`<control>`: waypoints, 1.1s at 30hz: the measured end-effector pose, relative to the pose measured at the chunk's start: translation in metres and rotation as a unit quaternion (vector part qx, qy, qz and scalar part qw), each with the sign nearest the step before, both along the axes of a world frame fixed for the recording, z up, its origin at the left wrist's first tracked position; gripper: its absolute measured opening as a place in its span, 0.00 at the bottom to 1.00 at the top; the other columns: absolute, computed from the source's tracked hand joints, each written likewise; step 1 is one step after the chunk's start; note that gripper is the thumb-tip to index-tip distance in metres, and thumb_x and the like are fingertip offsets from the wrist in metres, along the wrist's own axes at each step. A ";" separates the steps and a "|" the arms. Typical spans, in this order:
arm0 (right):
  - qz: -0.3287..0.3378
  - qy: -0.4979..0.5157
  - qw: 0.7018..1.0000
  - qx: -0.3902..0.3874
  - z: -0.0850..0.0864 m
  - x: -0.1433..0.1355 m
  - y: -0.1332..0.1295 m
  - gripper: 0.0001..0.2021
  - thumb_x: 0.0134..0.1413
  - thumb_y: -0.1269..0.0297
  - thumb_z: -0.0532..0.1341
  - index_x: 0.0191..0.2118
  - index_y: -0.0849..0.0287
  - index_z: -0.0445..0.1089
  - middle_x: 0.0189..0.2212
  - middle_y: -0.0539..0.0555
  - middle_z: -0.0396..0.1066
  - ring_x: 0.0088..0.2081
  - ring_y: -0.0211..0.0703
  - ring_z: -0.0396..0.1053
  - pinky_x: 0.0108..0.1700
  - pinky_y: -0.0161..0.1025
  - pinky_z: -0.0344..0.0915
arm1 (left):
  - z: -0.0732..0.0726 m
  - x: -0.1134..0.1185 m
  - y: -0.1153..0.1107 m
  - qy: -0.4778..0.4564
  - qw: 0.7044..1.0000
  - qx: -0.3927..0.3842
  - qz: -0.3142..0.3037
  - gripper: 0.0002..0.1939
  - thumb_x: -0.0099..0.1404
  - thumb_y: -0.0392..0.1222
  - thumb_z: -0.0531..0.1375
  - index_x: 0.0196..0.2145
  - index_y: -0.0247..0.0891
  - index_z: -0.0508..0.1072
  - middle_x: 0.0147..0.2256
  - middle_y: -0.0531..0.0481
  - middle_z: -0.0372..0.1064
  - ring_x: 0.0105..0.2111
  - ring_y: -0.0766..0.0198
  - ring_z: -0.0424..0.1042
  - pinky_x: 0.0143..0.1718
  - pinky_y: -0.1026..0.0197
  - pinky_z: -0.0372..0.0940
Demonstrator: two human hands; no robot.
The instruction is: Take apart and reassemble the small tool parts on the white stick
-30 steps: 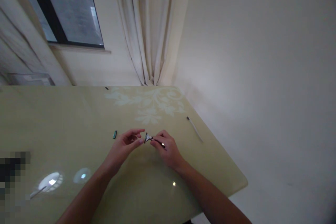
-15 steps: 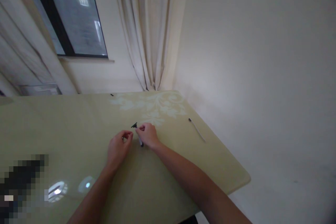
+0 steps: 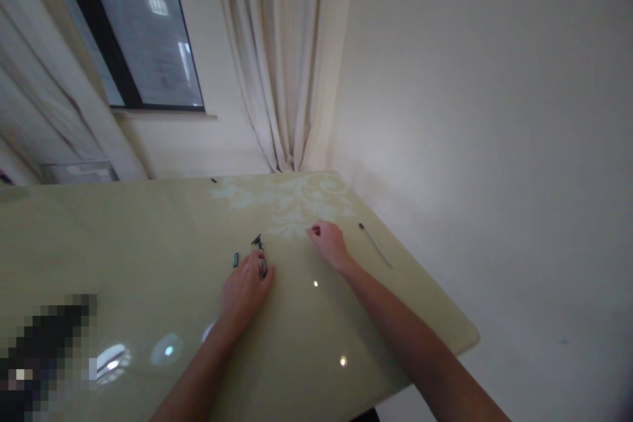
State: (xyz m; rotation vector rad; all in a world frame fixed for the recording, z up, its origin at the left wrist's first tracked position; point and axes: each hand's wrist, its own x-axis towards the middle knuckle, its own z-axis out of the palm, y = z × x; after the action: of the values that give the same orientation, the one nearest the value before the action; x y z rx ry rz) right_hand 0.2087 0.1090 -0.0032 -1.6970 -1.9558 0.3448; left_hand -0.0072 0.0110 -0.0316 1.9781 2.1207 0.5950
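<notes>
What looks like a razor [image 3: 264,266], with a dark T-shaped head and a slim handle, lies on the pale green table. My left hand [image 3: 244,287] is closed about its handle, thumb on the right side and fingers on the left, partly covering it. Just left of those fingers rests a small dark-and-green rectangular piece [image 3: 236,260], apart from the hand. Farther right, my right hand [image 3: 329,245] hovers low over the table with its fingers curled into a pinch. Whether a small thing sits between its fingertips is hidden.
A thin white stick with a dark tip [image 3: 376,246], perhaps a toothbrush, lies near the right table edge. A tiny dark piece [image 3: 213,180] is at the far edge. A wall [image 3: 494,145] borders the table on the right; curtains [image 3: 281,66] hang behind.
My right hand has left the razor and moved right. My left hand has shifted right onto the handle. The small dark-and-green piece now shows on the table to its left.
</notes>
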 end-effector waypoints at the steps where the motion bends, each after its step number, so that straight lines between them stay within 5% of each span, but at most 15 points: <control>1: -0.036 -0.041 0.998 0.006 0.002 0.028 0.000 0.10 0.65 0.63 0.62 0.39 0.62 0.80 0.37 0.62 0.79 0.38 0.47 0.75 0.41 0.38 0.63 | 0.000 0.001 0.000 0.009 1.000 -0.004 0.002 0.18 0.72 0.51 0.52 0.52 0.39 0.68 0.42 0.41 0.77 0.37 0.49 0.78 0.35 0.55 0.64; 5: -0.142 -0.179 0.973 0.012 0.003 0.129 -0.010 0.13 0.67 0.62 0.59 0.47 0.65 0.77 0.46 0.66 0.75 0.44 0.51 0.74 0.44 0.40 0.63 | -0.001 0.006 -0.001 0.039 0.999 -0.016 0.016 0.17 0.73 0.49 0.51 0.53 0.38 0.68 0.42 0.41 0.78 0.41 0.48 0.79 0.40 0.54 0.67; 9: -0.147 -0.207 0.966 -0.050 -0.005 0.162 -0.020 0.10 0.64 0.70 0.59 0.47 0.63 0.75 0.44 0.63 0.75 0.44 0.49 0.73 0.42 0.38 0.61 | -0.001 0.007 -0.001 0.050 0.999 -0.013 0.017 0.19 0.74 0.47 0.49 0.55 0.36 0.67 0.45 0.38 0.78 0.45 0.47 0.79 0.45 0.52 0.68; 12: -0.099 -0.172 0.979 -0.038 -0.009 0.135 -0.022 0.11 0.58 0.76 0.58 0.44 0.63 0.74 0.40 0.60 0.76 0.42 0.47 0.72 0.42 0.37 0.60 | -0.001 0.006 -0.001 0.055 0.998 -0.021 0.020 0.20 0.74 0.46 0.49 0.57 0.37 0.67 0.47 0.37 0.78 0.46 0.47 0.79 0.46 0.52 0.68; 17: 0.074 -0.085 0.994 -0.001 -0.012 0.031 -0.027 0.12 0.53 0.75 0.60 0.44 0.60 0.73 0.36 0.56 0.76 0.36 0.43 0.70 0.40 0.36 0.59 | 0.001 0.003 -0.001 0.067 0.997 -0.038 0.031 0.21 0.74 0.47 0.48 0.58 0.37 0.66 0.45 0.37 0.79 0.44 0.45 0.80 0.43 0.50 0.69; 22: 0.136 -0.066 0.988 0.016 -0.016 -0.053 -0.030 0.15 0.55 0.73 0.59 0.48 0.61 0.72 0.42 0.60 0.76 0.41 0.46 0.72 0.42 0.39 0.63 | 0.004 0.000 0.001 0.067 0.996 -0.056 0.033 0.22 0.74 0.47 0.47 0.59 0.37 0.65 0.44 0.36 0.79 0.44 0.44 0.80 0.42 0.50 0.69; 33: 0.103 -0.069 0.992 -0.006 -0.024 -0.084 -0.037 0.19 0.58 0.73 0.59 0.55 0.64 0.69 0.48 0.64 0.72 0.44 0.51 0.74 0.44 0.42 0.67 | 0.005 -0.007 0.003 0.042 0.997 -0.064 0.015 0.22 0.74 0.48 0.47 0.61 0.38 0.63 0.43 0.39 0.79 0.43 0.46 0.80 0.42 0.51 0.68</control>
State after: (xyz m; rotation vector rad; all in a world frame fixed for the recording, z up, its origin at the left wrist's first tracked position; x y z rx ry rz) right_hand 0.1243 0.0716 -0.0275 -1.5663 -2.2414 0.3207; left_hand -0.0141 0.0138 -0.0269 1.9371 2.1815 0.3750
